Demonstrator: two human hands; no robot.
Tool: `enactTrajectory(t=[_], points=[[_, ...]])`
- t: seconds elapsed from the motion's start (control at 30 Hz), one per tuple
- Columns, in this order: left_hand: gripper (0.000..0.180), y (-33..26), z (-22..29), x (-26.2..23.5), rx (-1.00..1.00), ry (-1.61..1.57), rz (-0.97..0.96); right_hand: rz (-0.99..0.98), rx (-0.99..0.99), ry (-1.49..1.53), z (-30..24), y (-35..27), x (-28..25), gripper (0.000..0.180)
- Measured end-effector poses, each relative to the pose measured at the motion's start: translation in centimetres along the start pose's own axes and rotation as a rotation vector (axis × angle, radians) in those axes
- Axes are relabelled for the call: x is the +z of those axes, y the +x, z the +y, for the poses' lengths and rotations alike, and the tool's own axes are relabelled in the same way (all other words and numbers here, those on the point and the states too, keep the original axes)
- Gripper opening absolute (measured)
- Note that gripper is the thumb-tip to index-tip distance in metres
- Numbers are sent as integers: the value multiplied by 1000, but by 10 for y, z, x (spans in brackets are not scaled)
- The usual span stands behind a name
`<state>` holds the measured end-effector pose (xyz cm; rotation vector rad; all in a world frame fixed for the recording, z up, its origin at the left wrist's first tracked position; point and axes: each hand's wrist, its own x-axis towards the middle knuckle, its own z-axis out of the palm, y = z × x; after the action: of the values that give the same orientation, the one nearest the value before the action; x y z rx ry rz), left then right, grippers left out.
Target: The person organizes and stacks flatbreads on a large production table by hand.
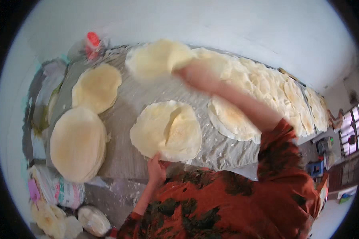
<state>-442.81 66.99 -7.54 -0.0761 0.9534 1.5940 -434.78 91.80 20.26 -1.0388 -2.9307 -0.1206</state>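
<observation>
My left hand [156, 169] pinches the near edge of a wrinkled round flatbread [166, 129] lying on the plastic-covered table [127, 99]. My right hand [195, 73], blurred with motion, reaches across the table and holds another pale flatbread [157, 59] up at the far side. My right forearm crosses over a browned flatbread [229, 119] that lies flat to the right.
A tall stack of flatbreads [77, 143] stands at the near left, a smaller stack [96, 87] behind it. Many overlapping flatbreads [283, 89] cover the table's right half. A red-capped bottle [93, 42] stands at the far left. Bags and dough pieces [54, 217] lie lower left.
</observation>
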Motion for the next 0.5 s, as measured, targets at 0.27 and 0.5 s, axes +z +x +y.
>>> enactTrajectory(t=[0.27,0.5], points=[[25,3,50,15,-10,19,-108,-121,20,453,-132,-108,198,16],[26,38,114,40,622,506,-128,293,456,842,55,8,76,16]])
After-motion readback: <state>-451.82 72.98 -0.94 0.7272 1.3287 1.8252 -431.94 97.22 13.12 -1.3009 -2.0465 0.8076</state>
